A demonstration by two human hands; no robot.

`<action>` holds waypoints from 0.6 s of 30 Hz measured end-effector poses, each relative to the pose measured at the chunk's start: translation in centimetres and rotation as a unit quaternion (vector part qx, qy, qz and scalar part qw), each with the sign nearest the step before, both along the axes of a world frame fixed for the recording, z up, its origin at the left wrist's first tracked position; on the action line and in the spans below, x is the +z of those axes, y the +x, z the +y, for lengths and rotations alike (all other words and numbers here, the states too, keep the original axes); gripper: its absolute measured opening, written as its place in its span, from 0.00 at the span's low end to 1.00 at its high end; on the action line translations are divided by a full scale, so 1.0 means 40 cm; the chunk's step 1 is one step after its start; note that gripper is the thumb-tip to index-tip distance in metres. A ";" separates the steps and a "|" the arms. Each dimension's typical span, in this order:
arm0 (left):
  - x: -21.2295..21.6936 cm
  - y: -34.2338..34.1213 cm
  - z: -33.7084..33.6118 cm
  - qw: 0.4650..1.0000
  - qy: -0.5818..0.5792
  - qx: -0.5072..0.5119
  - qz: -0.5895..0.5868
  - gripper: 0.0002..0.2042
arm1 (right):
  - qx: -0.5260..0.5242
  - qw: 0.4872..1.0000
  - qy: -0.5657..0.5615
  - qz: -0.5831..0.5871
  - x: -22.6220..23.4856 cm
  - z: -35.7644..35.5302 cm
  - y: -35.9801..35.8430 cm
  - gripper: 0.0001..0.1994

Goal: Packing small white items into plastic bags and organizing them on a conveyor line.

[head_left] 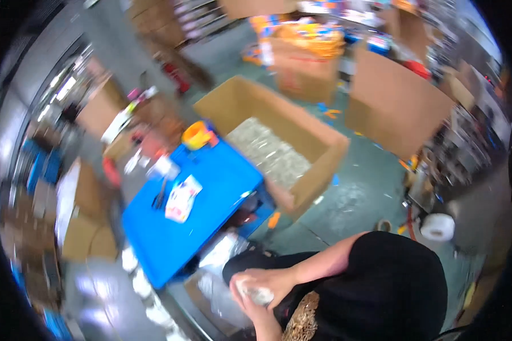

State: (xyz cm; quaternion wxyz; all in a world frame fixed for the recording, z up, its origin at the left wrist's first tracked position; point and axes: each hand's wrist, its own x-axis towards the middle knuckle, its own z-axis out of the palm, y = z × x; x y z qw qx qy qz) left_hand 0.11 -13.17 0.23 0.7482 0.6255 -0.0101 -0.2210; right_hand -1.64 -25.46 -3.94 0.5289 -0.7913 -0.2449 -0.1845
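Close to my lap, my right hand [280, 280] and my left hand [255, 311] come together around a whitish, partly see-through crumpled bundle [261, 294]. It looks like thin plastic, but blur hides its exact kind. Both hands' fingers are closed about it. Beside them, to the left, lies loose clear plastic film [221, 295]. Ahead and left is a blue tabletop [222, 187] bearing a printed white and pink packet [183, 200], dark scissors [159, 196] and a yellow roll [196, 136].
Beyond the blue top stands an open cardboard box [324, 165] with many clear-wrapped packs [267, 150] inside. Another carton [307, 68] holds orange-yellow goods. A brown cardboard panel [395, 105] stands at right. A white roll [438, 227] and orange and blue scraps lie on the green floor.
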 end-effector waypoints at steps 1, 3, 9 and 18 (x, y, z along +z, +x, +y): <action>-0.003 0.010 -0.013 0.993 -0.107 0.017 0.048 0.20 | 0.016 0.999 -0.004 0.048 0.004 -0.011 -0.015 0.54; -0.055 0.018 -0.006 0.983 -0.158 0.074 0.053 0.22 | 0.003 0.997 0.041 -0.060 -0.030 -0.010 -0.029 0.52; -0.059 0.022 0.037 0.952 -0.274 0.066 0.118 0.21 | 0.037 0.989 -0.039 0.135 0.013 -0.023 0.011 0.51; -0.080 0.021 0.022 0.962 -0.263 0.060 0.039 0.26 | -0.008 0.993 -0.083 0.078 0.048 -0.012 0.042 0.50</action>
